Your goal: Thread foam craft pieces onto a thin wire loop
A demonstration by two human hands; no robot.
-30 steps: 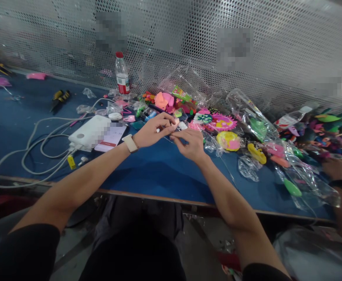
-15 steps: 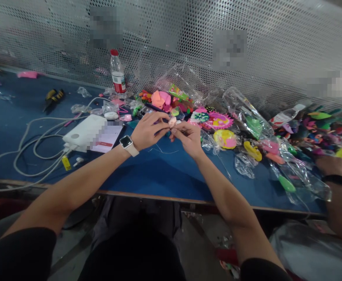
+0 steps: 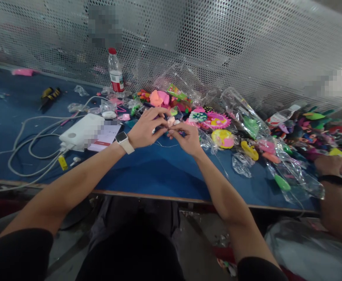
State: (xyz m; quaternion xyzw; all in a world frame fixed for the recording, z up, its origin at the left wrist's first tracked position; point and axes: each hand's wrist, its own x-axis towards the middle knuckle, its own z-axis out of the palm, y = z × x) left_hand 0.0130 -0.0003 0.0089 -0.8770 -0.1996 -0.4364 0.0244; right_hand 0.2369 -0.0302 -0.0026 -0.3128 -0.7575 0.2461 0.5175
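My left hand (image 3: 149, 127), below a wristwatch (image 3: 121, 137), pinches a small pale-pink piece (image 3: 171, 121) between thumb and fingertips. Right against it, my right hand (image 3: 186, 137) has its thumb and forefinger pressed together at the same piece. Its exact kind is too small to make out. A thin thread (image 3: 166, 146) curves over the blue table (image 3: 159, 171) under my hands. Just behind them lie pink and orange foam shapes (image 3: 158, 98) and a round pink-and-yellow foam piece (image 3: 216, 120).
On the left are a white power bank (image 3: 81, 130) with cables, a phone (image 3: 105, 137) and yellow-black pliers (image 3: 49, 97). A red-capped bottle (image 3: 116, 72) stands by the perforated metal panel (image 3: 171, 39). Plastic bags (image 3: 243, 113) and foam pieces crowd the right, near a co-worker's hand (image 3: 329, 166).
The whole view has shifted slightly, so table items appear a little further left. My hands keep their pinch around the small pale-pink piece, with only slight finger movement.
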